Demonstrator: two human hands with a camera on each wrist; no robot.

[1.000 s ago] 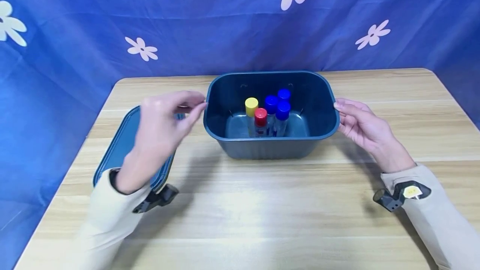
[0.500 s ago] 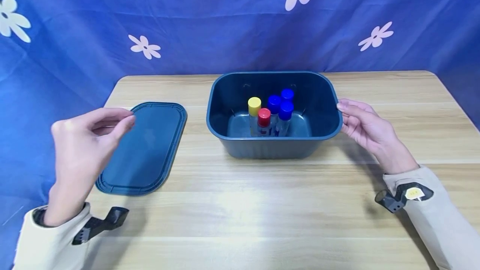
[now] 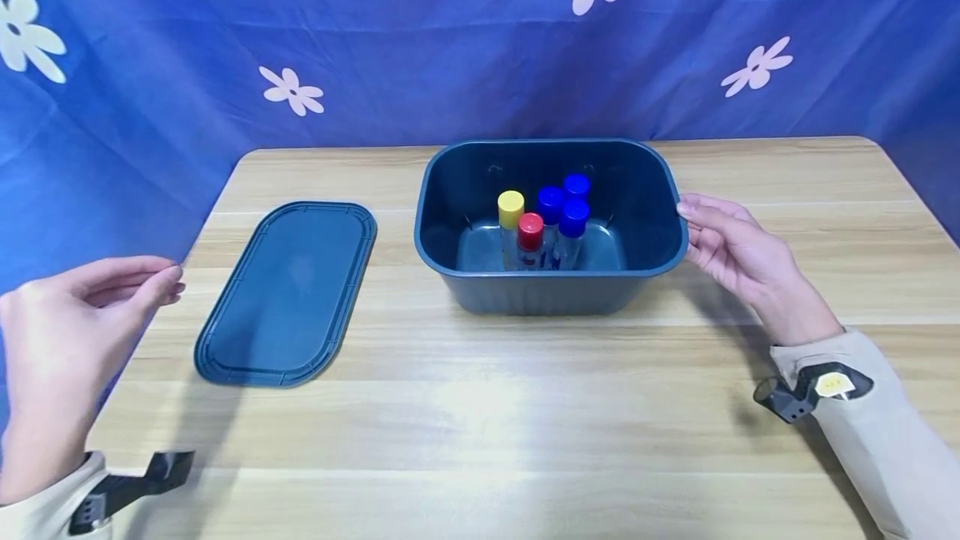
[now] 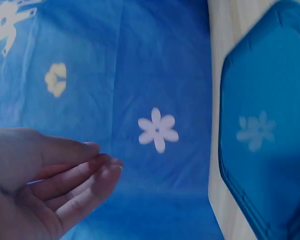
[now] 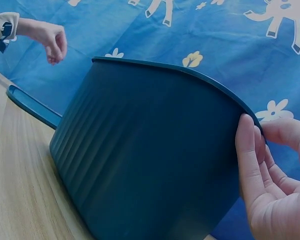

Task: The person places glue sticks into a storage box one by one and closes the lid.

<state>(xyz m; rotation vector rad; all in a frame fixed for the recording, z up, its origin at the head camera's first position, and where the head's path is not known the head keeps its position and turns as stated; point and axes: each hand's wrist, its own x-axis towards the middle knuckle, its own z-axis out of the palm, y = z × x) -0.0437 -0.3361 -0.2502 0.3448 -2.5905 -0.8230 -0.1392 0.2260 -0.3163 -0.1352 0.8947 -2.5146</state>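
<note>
A dark blue plastic box point(image 3: 540, 294) stands in the middle of the table. My right hand point(image 3: 738, 257) pinches its right rim, thumb on one side and fingers on the other, as the right wrist view also shows. Inside the box stand clear bottles with coloured caps: one yellow cap point(image 3: 511, 208), one red cap point(image 3: 530, 229) and three blue caps point(image 3: 574, 215). Off the table's left edge, my left hand point(image 3: 78, 332) is raised with nothing in it. Its fingers are loosely bent, the thumb close to them point(image 4: 65, 175).
A blue lid point(image 3: 288, 294) lies flat on the wooden table point(image 3: 465, 407), between my left hand and the box. Behind the table hangs a blue cloth point(image 3: 420, 40) with white flowers, which also covers the left side.
My left hand has left the box's left rim and moved far to the left, past the lid, uncovering it. The right hand keeps its grip and the box stays put.
</note>
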